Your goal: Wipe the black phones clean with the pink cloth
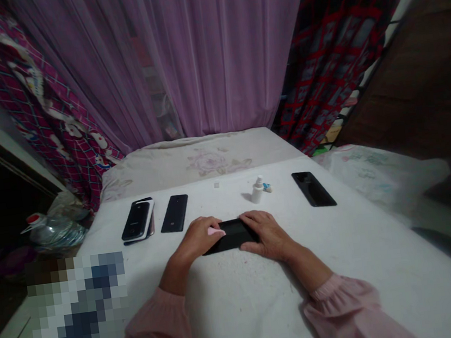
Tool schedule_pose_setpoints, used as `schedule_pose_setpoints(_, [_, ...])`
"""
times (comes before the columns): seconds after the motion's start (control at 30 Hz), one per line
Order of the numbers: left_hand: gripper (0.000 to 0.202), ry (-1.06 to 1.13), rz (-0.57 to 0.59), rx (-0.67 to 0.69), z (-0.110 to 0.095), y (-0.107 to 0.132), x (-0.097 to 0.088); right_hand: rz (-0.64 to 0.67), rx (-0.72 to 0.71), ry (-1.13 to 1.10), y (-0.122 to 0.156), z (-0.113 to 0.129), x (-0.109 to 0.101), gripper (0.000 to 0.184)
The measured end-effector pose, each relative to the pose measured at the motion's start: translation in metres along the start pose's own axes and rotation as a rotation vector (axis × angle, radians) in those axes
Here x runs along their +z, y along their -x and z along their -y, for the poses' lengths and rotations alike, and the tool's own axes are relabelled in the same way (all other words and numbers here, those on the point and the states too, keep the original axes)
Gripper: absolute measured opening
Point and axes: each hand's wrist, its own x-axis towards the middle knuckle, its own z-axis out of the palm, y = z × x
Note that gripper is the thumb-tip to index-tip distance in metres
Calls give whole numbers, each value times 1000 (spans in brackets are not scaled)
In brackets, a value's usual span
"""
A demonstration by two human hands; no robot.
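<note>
head view looks down on a black smartphone lying flat and sideways on a white-covered surface, between both bare hands and close to the person's body. the left hand is curled nearly closed over a small pink pad, pressing it against the phone's left end; how tightly it grips the pad is hard to tell. the right hand is half closed over the right end, with its thumb near the lower edge and its fingers across the top. the phone should be light and stiff but slick, with fragile glass, so its long edges look like the safest place to take hold. farther off lie a stack of phones, a black phone, a white spray bottle, a small blue-and-white tube and another black phone. pink gathered sleeves cover both forearms down to the wrists.
</note>
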Motion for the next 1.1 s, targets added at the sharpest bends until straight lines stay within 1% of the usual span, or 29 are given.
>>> schedule_pose_setpoints(0.07, [3,-10,-26,-20,1,-1,1,3,0,10,0,0,0,78])
schedule_pose_setpoints(0.2, [9,-68,-102,-37,1,-3,8,12,-6,18,0,-1,1,78])
schedule_pose_setpoints(0.33, [17,-191,-178,-53,-1,-2,14,3,-8,7,0,-1,1,77])
schedule_pose_setpoints(0.43, [19,-254,-196,-60,-1,-2,15,-1,-5,7,0,-1,1,77])
schedule_pose_setpoints(0.53, [19,-214,-160,-29,2,-3,12,-6,-4,17,0,-1,1,76])
schedule_pose_setpoints(0.67, [9,-64,-57,26,7,-2,3,-10,-9,25,0,-2,2,76])
schedule_pose_setpoints(0.77, [4,28,25,46,7,1,-5,-13,-18,11,0,-3,2,76])
schedule_pose_setpoints(0.87, [4,64,71,64,5,4,-11,-12,-14,-6,0,-3,2,75])
schedule_pose_setpoints(0.97, [4,74,73,64,5,5,-11,-8,-7,-4,0,-2,1,76])
schedule_pose_setpoints(1.1, [4,33,7,51,7,1,-4,-16,-7,10,0,-2,2,76])
